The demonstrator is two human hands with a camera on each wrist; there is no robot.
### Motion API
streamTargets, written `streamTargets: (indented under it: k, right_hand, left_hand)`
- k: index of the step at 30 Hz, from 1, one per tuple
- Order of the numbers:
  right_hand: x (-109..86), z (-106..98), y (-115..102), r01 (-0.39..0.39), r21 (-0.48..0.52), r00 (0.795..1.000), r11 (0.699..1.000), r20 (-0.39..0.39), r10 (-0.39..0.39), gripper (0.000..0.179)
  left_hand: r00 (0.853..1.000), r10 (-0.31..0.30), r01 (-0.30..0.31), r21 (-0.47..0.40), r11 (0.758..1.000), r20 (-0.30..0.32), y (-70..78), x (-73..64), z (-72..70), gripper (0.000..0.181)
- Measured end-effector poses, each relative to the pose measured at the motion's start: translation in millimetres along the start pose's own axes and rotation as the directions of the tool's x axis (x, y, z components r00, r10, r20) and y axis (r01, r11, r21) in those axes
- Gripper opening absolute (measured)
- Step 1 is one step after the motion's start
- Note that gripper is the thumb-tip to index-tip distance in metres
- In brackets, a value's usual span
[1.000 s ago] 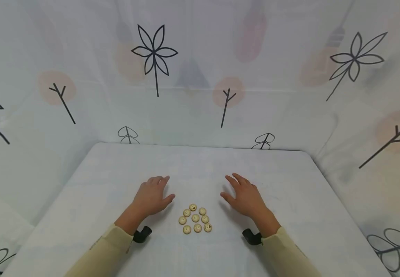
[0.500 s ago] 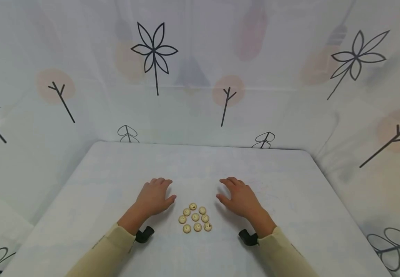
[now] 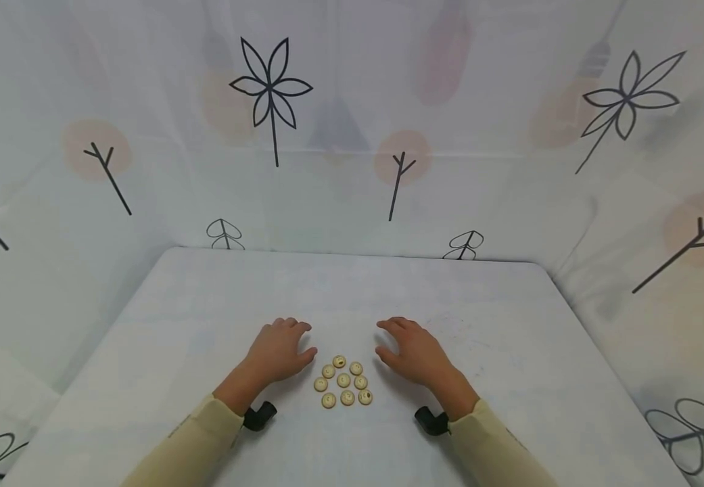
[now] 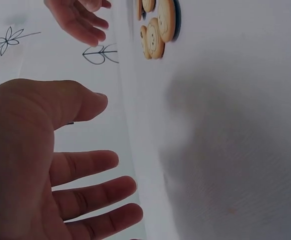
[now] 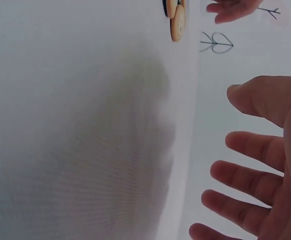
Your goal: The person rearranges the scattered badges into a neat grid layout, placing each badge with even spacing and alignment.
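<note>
Several small round cream-coloured discs [image 3: 343, 380] with tiny dark marks lie in a loose cluster on the white table [image 3: 352, 291]. In the left wrist view the marks on the discs [image 4: 166, 20] look like simple faces. My left hand [image 3: 280, 350] hovers just left of the cluster, its fingers relaxed and apart, with nothing in it. On the other side, my right hand [image 3: 415, 353] hovers with loosely spread fingers, also holding nothing. Both thumbs point inward toward the discs. Each wrist view shows the palm side of its hand and a soft shadow beneath.
A pale cloth backdrop [image 3: 339, 189] with drawn flowers and twigs rises behind the table and along both sides. Black wrist-camera mounts [image 3: 260, 416] stick out from under the sleeve cuffs, close over the tabletop.
Both hands have drifted inward, closer to the discs and to each other, and slightly nearer the body. The discs keep the same arrangement.
</note>
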State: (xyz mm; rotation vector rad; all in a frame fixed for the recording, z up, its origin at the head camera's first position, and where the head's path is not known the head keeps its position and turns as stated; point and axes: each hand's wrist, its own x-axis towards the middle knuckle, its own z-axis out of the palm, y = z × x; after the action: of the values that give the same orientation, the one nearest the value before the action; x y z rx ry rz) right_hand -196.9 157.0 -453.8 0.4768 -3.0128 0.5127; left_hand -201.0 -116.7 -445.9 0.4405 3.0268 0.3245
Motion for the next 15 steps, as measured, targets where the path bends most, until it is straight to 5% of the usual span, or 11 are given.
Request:
streamTargets:
  k: [15]
  right_hand:
    - [-1.2, 6.3, -12.8, 0.027, 0.003, 0.999, 1.0, 0.041, -0.027, 0.041]
  left_hand:
    - [0.999, 0.019, -0.017, -0.049, 0.999, 0.035, 9.1, 0.5, 9.0, 0.046]
